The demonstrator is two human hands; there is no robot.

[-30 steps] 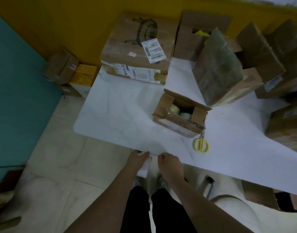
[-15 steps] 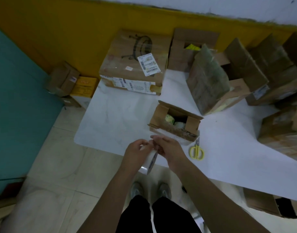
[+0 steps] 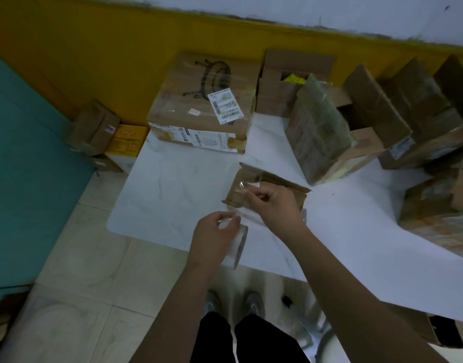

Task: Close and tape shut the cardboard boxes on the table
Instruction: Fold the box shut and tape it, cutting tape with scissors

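Upper left, on floor: small cartons (image 3: 94, 127). Upper centre, on white table (image 3: 159, 195): large labelled box (image 3: 199, 100), closed. Lower centre: left hand (image 3: 212, 239), fingers curled round tape roll (image 3: 238, 247), roll against fingertips, above table's near edge. Centre: clear tape strip (image 3: 244, 186), stretched from roll up across small cardboard box (image 3: 254, 172). Just right: right hand (image 3: 276, 203), thumb and fingers pinching strip's free end, over box top. Right: further boxes (image 3: 369, 127), some open.

light: dim, flat | shadows: faint | edges: wide-angle bending | sharpness: soft
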